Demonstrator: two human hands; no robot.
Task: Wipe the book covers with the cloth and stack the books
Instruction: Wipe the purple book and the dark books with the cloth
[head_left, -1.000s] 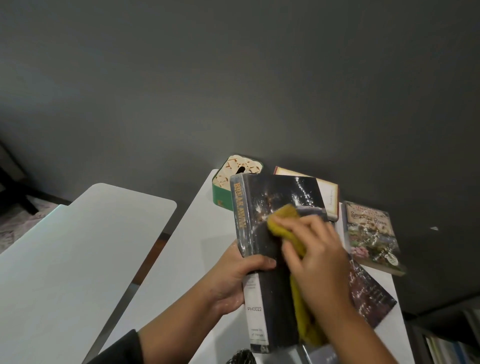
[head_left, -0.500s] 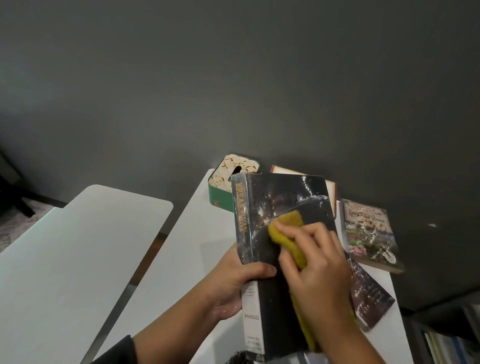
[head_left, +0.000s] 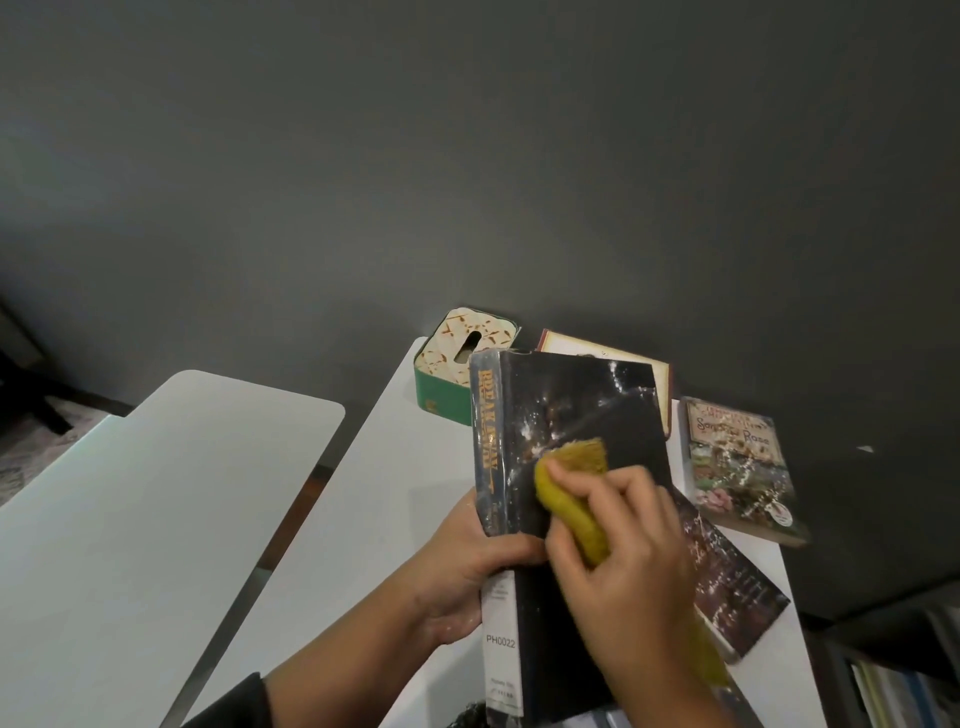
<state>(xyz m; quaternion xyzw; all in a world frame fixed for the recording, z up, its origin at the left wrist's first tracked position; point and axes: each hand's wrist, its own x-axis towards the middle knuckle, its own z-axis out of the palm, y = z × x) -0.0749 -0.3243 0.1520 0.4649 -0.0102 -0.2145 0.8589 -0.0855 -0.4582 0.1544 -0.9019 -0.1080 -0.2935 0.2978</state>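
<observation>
Black hardcover book (head_left: 576, 415), frame centre: stiff, glossy, likely slippery; our left hand (head_left: 467, 566) grips its spine, right hand (head_left: 623, 561) presses the soft yellow cloth (head_left: 569, 499) on the cover.

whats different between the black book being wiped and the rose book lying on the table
The black book is held up off the table, gripped at its spine by the left hand; the rose book lies flat on the white table, untouched. The black book's cover is dark with white specks and gets rubbed with the yellow cloth by the right hand; the rose book's cover is a colourful flower picture. The black book looks larger. Both face cover-up.
</observation>
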